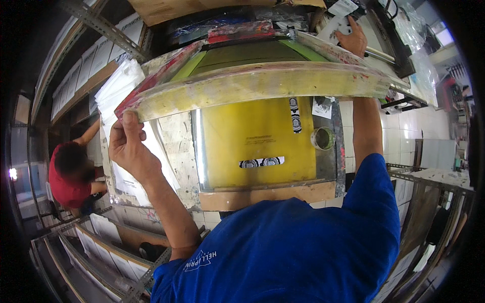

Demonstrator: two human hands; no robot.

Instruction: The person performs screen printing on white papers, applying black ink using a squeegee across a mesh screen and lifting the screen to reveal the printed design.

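Note:
A wooden screen-printing frame (pixel 262 87) is tilted up in front of me, its near bar raised above a yellow printing bed (pixel 227 126). At the frame's near left corner, my left hand (pixel 130 144) is closed, with thumb and fingers pinching the wood. My right arm passes beyond the frame's right end. There my right hand (pixel 352 39) is open, its fingers apart over a white surface (pixel 328 33) at the far right; whether it touches it I cannot tell. Two black-and-white printed strips (pixel 261 162) lie on the bed, one crosswise, one lengthwise.
A round, clear-walled container (pixel 322 138) stands at the bed's right edge beside a small printed paper (pixel 322 107). White sheets (pixel 118 88) are stacked to the left. A person in red (pixel 73 174) is low at the left. Metal racks (pixel 108 252) stand at lower left.

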